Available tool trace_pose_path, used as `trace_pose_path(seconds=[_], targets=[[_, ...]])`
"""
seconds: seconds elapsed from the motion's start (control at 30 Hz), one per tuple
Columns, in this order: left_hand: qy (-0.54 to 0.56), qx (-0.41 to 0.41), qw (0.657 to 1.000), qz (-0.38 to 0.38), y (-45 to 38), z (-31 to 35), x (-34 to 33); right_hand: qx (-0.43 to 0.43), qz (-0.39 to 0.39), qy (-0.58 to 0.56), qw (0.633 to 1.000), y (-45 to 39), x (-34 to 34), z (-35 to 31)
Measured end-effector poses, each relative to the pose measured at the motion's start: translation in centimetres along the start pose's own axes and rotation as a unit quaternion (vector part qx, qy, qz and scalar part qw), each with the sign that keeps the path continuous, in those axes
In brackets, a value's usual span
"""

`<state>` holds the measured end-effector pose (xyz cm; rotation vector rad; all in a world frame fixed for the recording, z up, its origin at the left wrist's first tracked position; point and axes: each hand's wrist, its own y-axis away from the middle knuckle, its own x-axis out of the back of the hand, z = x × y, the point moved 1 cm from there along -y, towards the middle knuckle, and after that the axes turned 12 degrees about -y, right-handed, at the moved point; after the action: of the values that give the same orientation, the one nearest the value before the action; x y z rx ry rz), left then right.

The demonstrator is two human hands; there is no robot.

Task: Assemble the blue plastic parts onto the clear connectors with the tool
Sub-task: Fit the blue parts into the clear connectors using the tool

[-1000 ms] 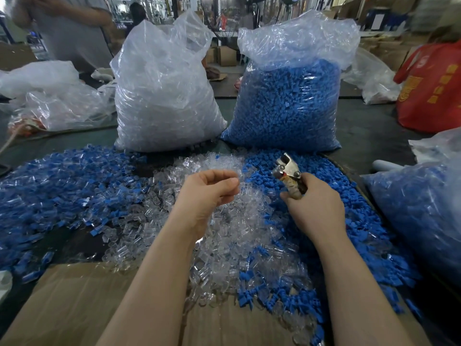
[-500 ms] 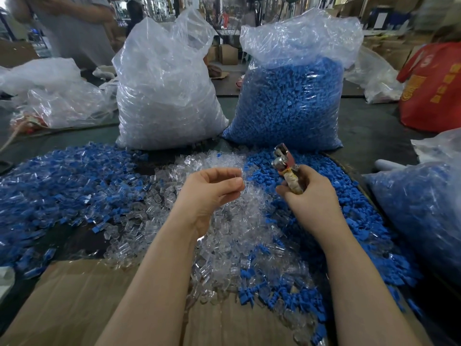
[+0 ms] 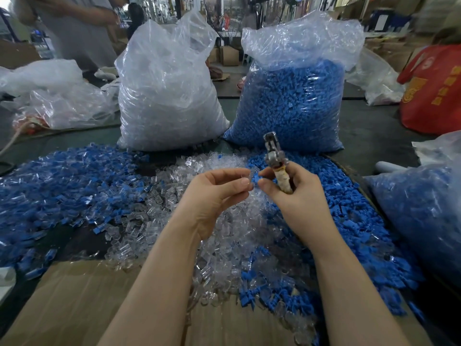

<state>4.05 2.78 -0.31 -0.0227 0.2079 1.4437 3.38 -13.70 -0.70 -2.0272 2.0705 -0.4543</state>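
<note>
- The left hand (image 3: 219,193) pinches a small clear plastic connector (image 3: 250,176) at its fingertips, though the piece is nearly see-through and hard to make out; the right hand (image 3: 296,193) pinches a small blue plastic part (image 3: 255,180) between thumb and forefinger, while its other fingers curl round the wrapped handle of a metal plier-like tool (image 3: 275,161), head pointing up
- The blue part and the connector meet between the two hands, above the loose heap of clear connectors (image 3: 219,236) on the dark worktable (image 3: 369,136); loose blue parts (image 3: 349,221) lie to the right
- The step in hand looks like seating the part by hand; line the two up squarely before pushing, keep the pinch close to the joint so neither twists; bring the tool to it only once the part sits straight
- A crooked start would likely jam or pop apart under the tool
</note>
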Motion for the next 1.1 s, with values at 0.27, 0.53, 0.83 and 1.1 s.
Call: trace_pose_path(seconds=[0.27,0.53,0.83,1.1], targets=[[0.003,-0.001,1.000,0.008,0.0,0.1,-0.2,0.018,-0.020,0.100,0.995,0.1,-1.1,0.2],[0.007,-0.001,1.000,0.008,0.1,-0.1,-0.2,0.012,-0.005,0.115,0.993,0.1,-1.0,0.7],[0.035,-0.010,0.999,0.011,0.1,0.1,0.0,0.028,0.042,-0.017,0.999,0.2,-1.0,-0.3],[0.029,-0.021,0.999,0.015,0.1,0.0,-0.3,0.018,0.032,-0.026,0.999,0.2,-1.3,-0.4]])
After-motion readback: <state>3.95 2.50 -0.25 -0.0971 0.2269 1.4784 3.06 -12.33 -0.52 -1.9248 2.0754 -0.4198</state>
